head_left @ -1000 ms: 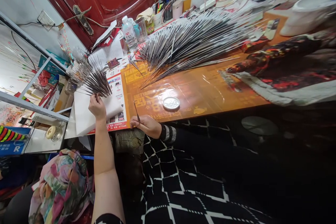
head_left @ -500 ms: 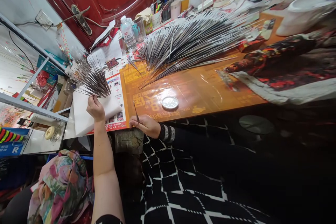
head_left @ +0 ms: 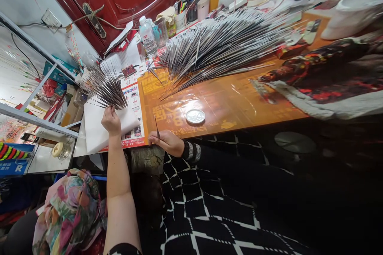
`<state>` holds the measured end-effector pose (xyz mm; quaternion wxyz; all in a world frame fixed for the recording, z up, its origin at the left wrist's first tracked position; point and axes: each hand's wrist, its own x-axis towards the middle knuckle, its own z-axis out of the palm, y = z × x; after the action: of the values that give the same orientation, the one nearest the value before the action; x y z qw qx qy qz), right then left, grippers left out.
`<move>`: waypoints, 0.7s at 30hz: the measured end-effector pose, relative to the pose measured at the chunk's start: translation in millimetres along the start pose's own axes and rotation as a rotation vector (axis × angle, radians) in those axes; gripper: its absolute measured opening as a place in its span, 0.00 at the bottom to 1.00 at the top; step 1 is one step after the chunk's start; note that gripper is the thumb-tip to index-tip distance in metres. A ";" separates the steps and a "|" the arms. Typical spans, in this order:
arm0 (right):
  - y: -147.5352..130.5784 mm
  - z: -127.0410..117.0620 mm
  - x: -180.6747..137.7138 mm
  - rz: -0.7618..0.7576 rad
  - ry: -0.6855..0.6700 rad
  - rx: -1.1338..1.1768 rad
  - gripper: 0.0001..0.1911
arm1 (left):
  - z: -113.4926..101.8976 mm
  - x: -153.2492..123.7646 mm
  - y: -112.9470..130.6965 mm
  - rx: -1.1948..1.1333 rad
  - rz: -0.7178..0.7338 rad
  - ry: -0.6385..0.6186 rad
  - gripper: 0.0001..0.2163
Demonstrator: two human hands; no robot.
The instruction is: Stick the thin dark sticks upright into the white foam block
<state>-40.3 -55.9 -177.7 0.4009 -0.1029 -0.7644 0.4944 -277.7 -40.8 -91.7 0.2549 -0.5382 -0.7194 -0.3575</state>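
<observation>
My left hand is closed in a pinch at the near edge of a fanned bunch of slender dark quill-like sticks. The fingertips appear to grip one of these sticks, though the exact contact is too small to make out. The bunch rests on a white foam block. Close to the table's front edge, my right hand is closed around a single dark quill-like stick, whose thin end points up. To the right of that hand, a round, shallow, pale tin or lid lies on the table.
A large heap of similar sticks spreads across the orange-covered table. Behind it stand a water bottle and a glass. A white bowl and a stained cloth are at right. A metal shelf frame borders the left.
The view has shifted slightly. My left hand's fingertips have moved a little to the right along the near edge of the bunch. My right hand still holds its stick.
</observation>
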 end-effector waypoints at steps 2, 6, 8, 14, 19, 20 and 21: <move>-2.4 -1.8 -0.8 0.013 -0.015 -0.007 0.35 | -0.1 -0.2 -0.1 0.014 -0.006 -0.005 0.14; -9.8 -6.9 -1.5 0.027 -0.044 -0.011 0.33 | -1.0 0.3 -1.1 0.029 -0.021 -0.011 0.13; -12.0 -8.1 -1.1 0.028 -0.045 -0.009 0.34 | -2.1 0.7 -2.1 0.024 -0.013 -0.005 0.14; -11.1 -8.3 -0.8 0.032 -0.053 -0.007 0.34 | -13.8 -1.2 -3.6 -0.009 0.022 -0.013 0.16; -8.0 -8.5 -2.8 0.035 -0.061 -0.012 0.32 | -26.3 -0.2 -9.4 0.026 -0.055 0.017 0.18; -8.0 -8.6 -3.0 0.035 -0.062 -0.012 0.32 | -27.7 1.0 -11.4 0.037 -0.086 0.031 0.18; -8.3 -8.8 -3.2 0.035 -0.063 -0.013 0.31 | -28.6 2.5 -13.4 0.041 -0.114 0.045 0.18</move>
<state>-30.0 -55.8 -170.7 0.3672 -0.1032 -0.7778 0.4995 -291.8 -64.1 -75.5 0.2612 -0.4828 -0.7501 -0.3688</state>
